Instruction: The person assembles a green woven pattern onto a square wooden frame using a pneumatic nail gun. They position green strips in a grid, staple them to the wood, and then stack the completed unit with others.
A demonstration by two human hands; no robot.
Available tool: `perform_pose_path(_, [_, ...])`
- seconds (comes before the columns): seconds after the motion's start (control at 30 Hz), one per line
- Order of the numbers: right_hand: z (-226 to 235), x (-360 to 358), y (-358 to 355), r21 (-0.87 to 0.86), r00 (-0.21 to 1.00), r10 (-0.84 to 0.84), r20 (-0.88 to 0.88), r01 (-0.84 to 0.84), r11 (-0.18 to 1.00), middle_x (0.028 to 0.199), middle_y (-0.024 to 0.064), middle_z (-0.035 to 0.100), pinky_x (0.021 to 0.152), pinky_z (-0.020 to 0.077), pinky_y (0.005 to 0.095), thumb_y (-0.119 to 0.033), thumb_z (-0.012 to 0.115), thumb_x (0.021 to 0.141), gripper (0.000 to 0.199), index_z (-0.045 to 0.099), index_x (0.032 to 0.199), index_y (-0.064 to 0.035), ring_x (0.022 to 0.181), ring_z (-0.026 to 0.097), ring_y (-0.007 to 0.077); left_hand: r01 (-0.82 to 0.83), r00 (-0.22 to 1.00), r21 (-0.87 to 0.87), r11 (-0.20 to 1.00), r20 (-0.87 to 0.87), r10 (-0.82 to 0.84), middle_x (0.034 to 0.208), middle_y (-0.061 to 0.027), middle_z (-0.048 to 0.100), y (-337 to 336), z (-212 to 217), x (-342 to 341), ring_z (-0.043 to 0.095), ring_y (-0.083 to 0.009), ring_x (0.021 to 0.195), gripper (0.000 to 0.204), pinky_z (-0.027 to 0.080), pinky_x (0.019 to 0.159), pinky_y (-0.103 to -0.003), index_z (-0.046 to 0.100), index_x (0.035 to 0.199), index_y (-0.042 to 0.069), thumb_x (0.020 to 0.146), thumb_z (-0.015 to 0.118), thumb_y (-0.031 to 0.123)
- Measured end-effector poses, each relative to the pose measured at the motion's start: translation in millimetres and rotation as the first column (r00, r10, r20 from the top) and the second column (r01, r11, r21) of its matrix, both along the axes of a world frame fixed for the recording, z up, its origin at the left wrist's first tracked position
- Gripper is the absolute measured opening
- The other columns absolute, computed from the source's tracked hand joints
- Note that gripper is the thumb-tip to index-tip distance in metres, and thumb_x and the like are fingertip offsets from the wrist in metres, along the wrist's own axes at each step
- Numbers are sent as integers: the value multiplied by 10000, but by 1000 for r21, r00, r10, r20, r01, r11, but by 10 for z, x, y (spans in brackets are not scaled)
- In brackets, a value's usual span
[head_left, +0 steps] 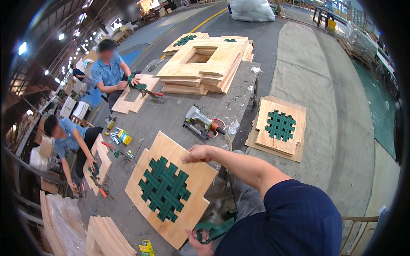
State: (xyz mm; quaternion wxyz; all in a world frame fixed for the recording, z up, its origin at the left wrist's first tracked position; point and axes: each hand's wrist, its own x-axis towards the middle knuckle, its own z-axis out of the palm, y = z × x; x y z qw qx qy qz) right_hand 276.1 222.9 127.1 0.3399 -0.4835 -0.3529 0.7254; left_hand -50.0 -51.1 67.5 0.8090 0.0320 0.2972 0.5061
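A light plywood panel [194,187] with stepped corners stands tilted at the table's near edge. Green webbing straps [164,190] are woven in a lattice across its middle. My right hand [198,153] grips the panel's upper edge, fingers behind it and thumb on the face. Down at the bottom corner, my left hand [200,243] is closed around a loop of loose green strap [215,230], beside the panel's edge. A pneumatic staple gun [198,121] with an orange hose fitting lies on the table beyond my right hand.
Wooden frames [192,70] are stacked at the table's far end. Another woven panel [280,126] lies on cardboard at right. Two co-workers in blue shirts [109,70] handle frames at left, near pliers [156,94] and a yellow box [124,136]. More frames [106,239] stand at lower left.
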Motion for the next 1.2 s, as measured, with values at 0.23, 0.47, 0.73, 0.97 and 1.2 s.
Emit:
perform_pose_path(0.23, [257,-25,-538,201,983,-64,-171,99,975,1068,72,746,832,586,376,-179,797,876,389,698,1203,7,941,717,189,-63,961,-41,997,-274,50,1122,-208,708,-100,142,-123,665,-315,817,552,572,771,-443,591,1304,-12,1035,532,467])
perform_pose_path(0.47, [932,779,-1403,241,868,-234,-437,364,900,1125,87,721,913,562,368,-133,803,846,466,639,1262,-1,1009,704,191,-133,863,-111,985,-502,60,1125,-212,727,-82,783,319,709,-315,935,529,596,792,-420,586,1334,-35,1066,506,414])
perform_pose_path(0.73, [1012,2179,-2652,180,708,-532,-465,664,726,1231,213,705,893,619,423,-305,736,927,571,585,1338,62,1059,735,279,496,833,423,758,-478,-279,1407,-150,604,973,1108,1110,578,-325,1315,665,509,1079,-462,449,1481,-31,962,685,310])
perform_pose_path(0.97, [692,2699,-3926,118,202,-799,-566,979,164,1277,249,661,978,580,468,-317,623,893,677,465,1431,61,1089,707,355,762,645,396,513,-532,-548,1336,-264,630,1241,1446,2118,752,-268,844,674,646,702,-390,459,1499,29,966,741,329])
perform_pose_path(1.2, [-99,3342,-4288,31,-66,-873,-483,995,-93,1331,203,639,1071,527,486,-140,595,887,566,473,1401,63,1198,659,352,690,595,91,718,-636,-492,1148,-225,726,1188,958,1384,750,-253,838,517,622,653,-362,528,1416,18,1043,619,363])
